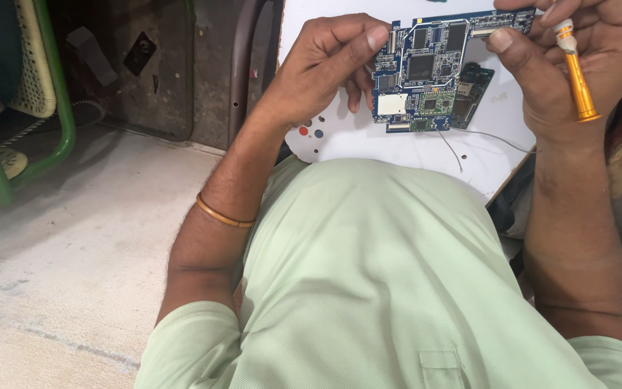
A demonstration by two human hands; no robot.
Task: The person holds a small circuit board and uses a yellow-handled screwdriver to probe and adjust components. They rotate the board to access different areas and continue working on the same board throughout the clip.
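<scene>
Closest to us is our pale green short-sleeved polo shirt, its chest filling the lower middle of the view, a small breast pocket at the bottom right. Above it, our two hands hold up a blue, roughly L-shaped printed circuit board crowded with black chips, silver shields and a small green module. Our left hand pinches the board's left edge between thumb and curled fingers, clamped on it; a thin gold-coloured bangle circles that forearm lower down. Our right hand grips the board's upper right corner with the thumb pressed beneath it, and the same hand also keeps an orange-gold metal screwdriver handle with a white collar tucked against the palm, pointing down and slightly right. The two hands are apart, one at each end of the board. The board hangs just above a white, round-cornered counter, not resting on it. A small dark green sub-board hangs at the main board's lower right, and thin pale wires trail from it over the white surface. A red dot and a blue dot sit on the counter near our left wrist, among a few tiny dark specks. To the left lies a worn grey concrete floor, and at the far left stands a green metal-framed chair with cream woven netting.
</scene>
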